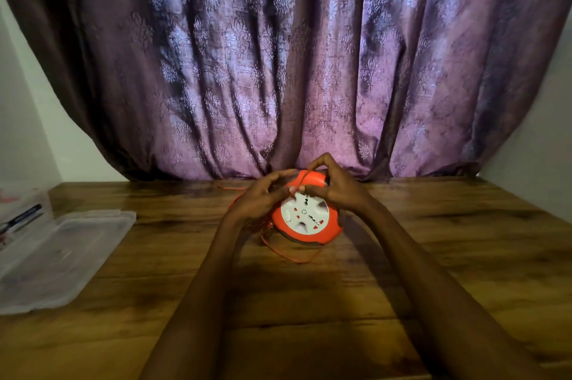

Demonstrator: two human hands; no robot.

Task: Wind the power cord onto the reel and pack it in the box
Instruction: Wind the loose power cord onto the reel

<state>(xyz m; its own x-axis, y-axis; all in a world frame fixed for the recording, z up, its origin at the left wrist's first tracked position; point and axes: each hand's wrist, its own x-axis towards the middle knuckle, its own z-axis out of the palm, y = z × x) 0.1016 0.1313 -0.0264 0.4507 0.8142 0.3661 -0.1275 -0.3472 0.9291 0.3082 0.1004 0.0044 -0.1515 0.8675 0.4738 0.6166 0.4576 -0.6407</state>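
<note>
A purple patterned curtain (pixel 294 54) filled the back of the view, and below it lay a brown wooden surface (pixel 448 255). At the left edge of the surface lay a clear plastic box (pixel 18 218), open, with its flat lid (pixel 62 259) beside it; a dark pen-like thing seemed to lie in the box, but it was blurred.

The orange reel (pixel 308 218), with a white face carrying sockets, rested near the far middle of the surface, tilted toward the person. The right hand (pixel 337 190) was closed over its upper right rim and steadied it. The left hand (pixel 263 198) was at its upper left, with the fingers pinched together on the thin orange cord (pixel 294 257), which ran over the top of the reel. Loose cord lay in a loop on the surface in front of the reel, and another strand went off behind the left hand.

The winding looked only partly done, because loose cord was on the surface. The reel was probably hard plastic, light and a little smooth, so the best hold would be around the rim, not on the socket face. The cord looked thin and soft; it would likely kink or slip off the groove if it were not kept under light tension between the fingers.
</note>
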